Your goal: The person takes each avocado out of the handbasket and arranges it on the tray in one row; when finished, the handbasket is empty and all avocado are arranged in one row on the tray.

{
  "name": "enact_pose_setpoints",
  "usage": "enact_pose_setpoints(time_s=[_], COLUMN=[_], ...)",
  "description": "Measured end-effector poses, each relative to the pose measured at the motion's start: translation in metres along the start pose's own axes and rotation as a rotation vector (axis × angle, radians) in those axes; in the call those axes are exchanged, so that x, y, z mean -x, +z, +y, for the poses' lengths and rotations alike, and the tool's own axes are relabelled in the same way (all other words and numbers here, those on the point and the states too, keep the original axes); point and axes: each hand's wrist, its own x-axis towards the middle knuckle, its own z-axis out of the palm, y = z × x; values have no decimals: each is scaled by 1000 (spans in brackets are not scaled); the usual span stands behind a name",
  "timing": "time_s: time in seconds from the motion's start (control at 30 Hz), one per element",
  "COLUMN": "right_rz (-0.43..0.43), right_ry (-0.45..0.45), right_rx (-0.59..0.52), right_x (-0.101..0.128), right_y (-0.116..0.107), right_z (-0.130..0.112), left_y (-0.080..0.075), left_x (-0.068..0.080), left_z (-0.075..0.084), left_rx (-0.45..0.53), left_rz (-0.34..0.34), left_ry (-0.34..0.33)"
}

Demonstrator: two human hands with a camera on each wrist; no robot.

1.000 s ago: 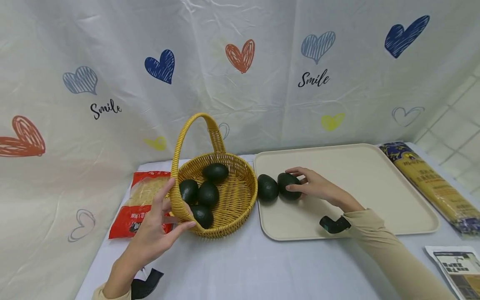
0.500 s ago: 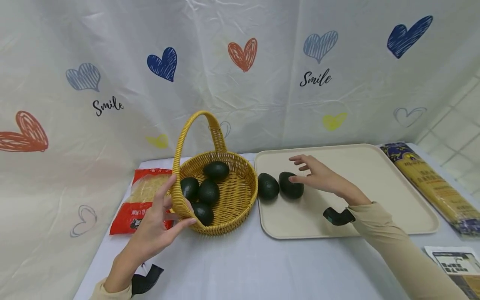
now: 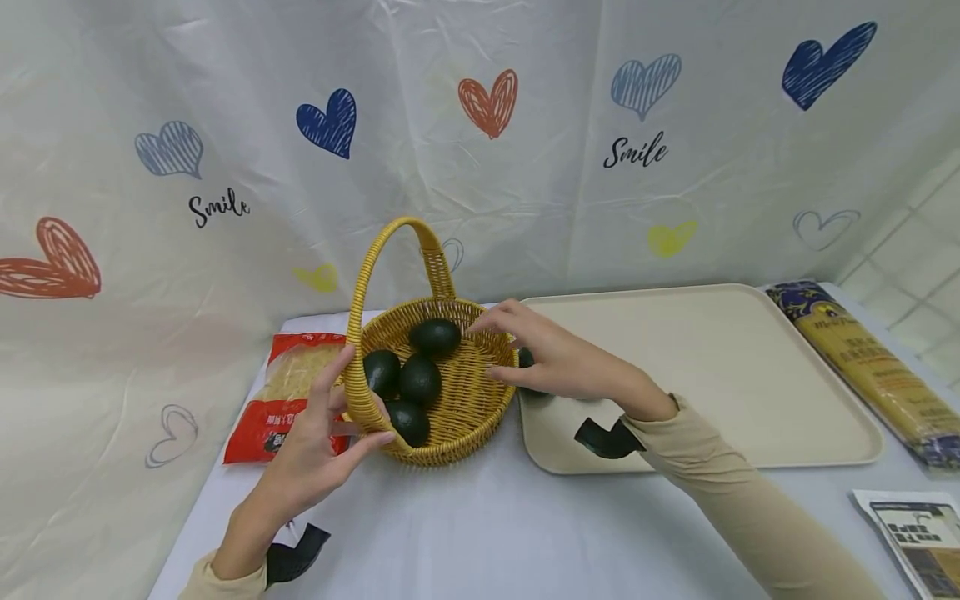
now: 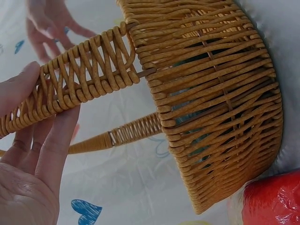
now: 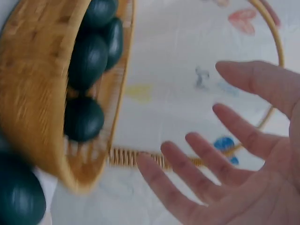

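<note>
My left hand (image 3: 311, 454) holds the near side of the handle (image 4: 84, 72) of a yellow woven basket (image 3: 457, 454), thumb on one side and fingers on the other. Several dark green avocados (image 3: 435, 337) lie inside, mostly toward the basket's left. Over the basket's right rim hovers my right hand (image 3: 558, 354), fingers spread apart and holding nothing. Beneath it, an avocado (image 3: 527, 358) on the left end of the beige tray (image 3: 712, 375) is mostly hidden. The right wrist view shows one avocado (image 5: 18, 192) outside the basket and others within.
A red-and-clear food packet (image 3: 262, 425) lies left of the basket. Along the tray's right edge is a long yellow-and-purple packet (image 3: 862, 367). A white printed packet (image 3: 918, 533) sits at the lower right. A cloth with printed hearts (image 3: 555, 200) hangs behind.
My right hand has let go of an avocado on the tray and moved left, empty, over the basket's right rim. My left hand still holds the handle.
</note>
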Motion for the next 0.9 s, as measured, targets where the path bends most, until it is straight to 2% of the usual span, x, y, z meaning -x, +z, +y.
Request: enact_pose_setpoints(time_s=[0.17, 0.4, 0.6, 0.9], right_rz=[-125, -286, -355, -453], right_ry=[-98, -75, -27, 41], right_rx=[-39, -124, -35, 59], right_x=[-25, -55, -68, -86], right_y=[31, 74, 98, 110], right_z=[-2, 5, 7, -1], left_y=[1, 1, 0, 0], left_x=[0, 0, 1, 1], left_z=[0, 0, 0, -1], left_rx=[-18, -37, -38, -29], left_rz=[-5, 2, 7, 0], left_ry=[-16, -21, -21, -5])
